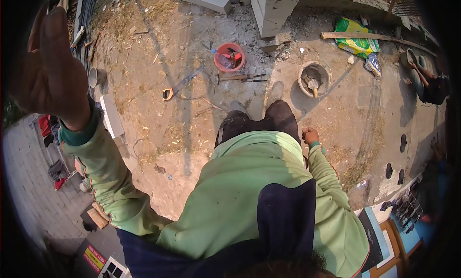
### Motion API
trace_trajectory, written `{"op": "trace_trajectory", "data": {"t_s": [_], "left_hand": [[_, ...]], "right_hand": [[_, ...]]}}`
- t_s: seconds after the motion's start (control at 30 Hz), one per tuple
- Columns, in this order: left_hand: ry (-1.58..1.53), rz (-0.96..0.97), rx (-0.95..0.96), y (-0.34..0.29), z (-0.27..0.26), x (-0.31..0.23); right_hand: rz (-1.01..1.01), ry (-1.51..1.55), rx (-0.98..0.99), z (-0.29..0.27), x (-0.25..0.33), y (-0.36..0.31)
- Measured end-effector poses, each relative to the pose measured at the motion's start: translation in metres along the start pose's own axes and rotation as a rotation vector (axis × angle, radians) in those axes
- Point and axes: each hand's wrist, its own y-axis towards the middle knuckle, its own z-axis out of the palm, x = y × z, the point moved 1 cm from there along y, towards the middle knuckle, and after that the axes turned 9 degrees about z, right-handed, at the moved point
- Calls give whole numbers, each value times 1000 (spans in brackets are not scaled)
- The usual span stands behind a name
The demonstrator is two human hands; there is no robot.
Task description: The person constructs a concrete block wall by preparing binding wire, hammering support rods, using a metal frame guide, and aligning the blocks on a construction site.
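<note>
My left hand (57, 67) is raised at the upper left, close to the camera, its fingers stretched out and nothing seen in it. My right hand (310, 135) hangs low beside my right thigh with the fingers curled in; whether they hold anything is hidden. On the ground past my feet stands a red basin (222, 63) with small items inside. A hammer (231, 78) lies just below it, and a handsaw (185, 82) with a yellow-black handle lies to its left. To the right, a bucket (302, 88) holds grey mortar and a trowel (313, 87).
A pale block column (270, 14) rises at the far side beside rubble. A long plank (374, 36) crosses a green-yellow sack (354, 45). Another person (430, 88) crouches at the right edge near a container. White blocks (112, 116) lie at left; loose sandals (389, 170) lie at right.
</note>
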Motion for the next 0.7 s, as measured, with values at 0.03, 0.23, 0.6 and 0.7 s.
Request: {"op": "trace_trajectory", "data": {"t_s": [0.03,0.23,0.6,0.7], "left_hand": [[-75,-247,92,-68,19,-2],[-407,-1649,925,-504,53,-183],[-572,-2336,731,-637,80,-349],[-486,-2369,380,-701,124,-340]], "right_hand": [[32,-20,-14,-10,-36,6],[17,-221,-49,17,-53,12],[-218,-586,467,282,83,113],[-144,-510,569,374,85,181]]}}
